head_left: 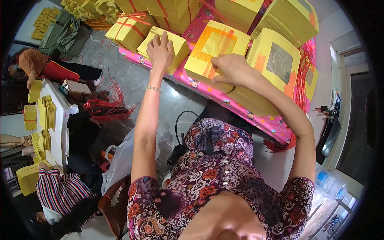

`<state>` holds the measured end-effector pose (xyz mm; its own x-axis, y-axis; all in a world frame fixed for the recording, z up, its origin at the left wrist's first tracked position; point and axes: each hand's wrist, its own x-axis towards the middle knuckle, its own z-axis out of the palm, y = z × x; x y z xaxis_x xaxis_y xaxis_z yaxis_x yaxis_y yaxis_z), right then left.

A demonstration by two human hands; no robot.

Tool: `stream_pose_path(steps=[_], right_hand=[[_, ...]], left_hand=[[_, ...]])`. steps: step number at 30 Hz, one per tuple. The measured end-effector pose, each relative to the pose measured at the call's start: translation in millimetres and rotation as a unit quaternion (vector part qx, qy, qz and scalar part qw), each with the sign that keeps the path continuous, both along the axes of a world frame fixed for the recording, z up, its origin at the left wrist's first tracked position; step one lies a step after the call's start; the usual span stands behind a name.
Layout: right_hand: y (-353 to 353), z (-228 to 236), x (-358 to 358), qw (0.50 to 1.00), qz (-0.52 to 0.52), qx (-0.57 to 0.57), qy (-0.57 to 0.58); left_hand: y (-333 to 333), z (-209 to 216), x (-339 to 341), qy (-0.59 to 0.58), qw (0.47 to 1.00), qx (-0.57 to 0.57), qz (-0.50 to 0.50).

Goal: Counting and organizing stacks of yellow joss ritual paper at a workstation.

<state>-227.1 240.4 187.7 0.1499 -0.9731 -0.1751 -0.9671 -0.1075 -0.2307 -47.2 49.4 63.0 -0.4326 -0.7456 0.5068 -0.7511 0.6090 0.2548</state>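
Observation:
My left hand (161, 52) lies on top of a stack of yellow paper (180, 47), its fingers stretched out over the upper sheets. Just right of that stack stands another paper stack (197, 54), whose top sheet bears an orange square with a pale gold centre. Over this second stack's right side is my right hand (235, 69), fingers curled in and thumb close to them. Whatever it may pinch is hidden. Farther right, a yellow stack with a silver square (282, 60) reaches under my right forearm.
A pink patterned cloth (224, 100) covers the table. Behind are tied paper bundles (130, 30); red strips (306, 76) hang at its right end. More red strips (114, 100) lie on the grey floor. At left, two people work by a white table (60, 116) with yellow stacks.

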Motion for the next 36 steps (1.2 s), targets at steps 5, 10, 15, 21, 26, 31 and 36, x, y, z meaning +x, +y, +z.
stream_pose_path(steps=[5,10,15,21,26,31,36], right_hand=[[20.4,-21.3,10.8,0.997,0.001,-0.067,0.045],[23.6,-29.1,5.8,0.993,0.013,-0.106,0.056],[15.7,-27.5,0.8,0.992,0.028,-0.110,0.054],[5.6,-10.6,-8.4,0.999,-0.035,-0.009,-0.002],[0.5,-1.6,-15.6,0.995,-0.044,0.053,-0.071],[-0.5,-7.0,-21.2,0.995,-0.029,0.044,-0.084],[2.4,-13.0,-25.0,0.995,-0.018,0.005,-0.096]], left_hand=[[1.1,6.9,4.0,0.027,0.999,0.008,-0.015],[1.8,15.7,9.7,0.036,0.999,0.007,-0.016],[14.0,30.8,10.6,0.080,0.992,-0.092,-0.024],[69.3,68.0,7.7,0.133,0.938,0.144,-0.288],[95.6,65.0,6.4,0.070,0.930,0.147,-0.330],[95.4,58.0,5.7,0.066,0.929,0.155,-0.330],[97.5,65.4,0.3,0.040,0.937,0.103,-0.333]])
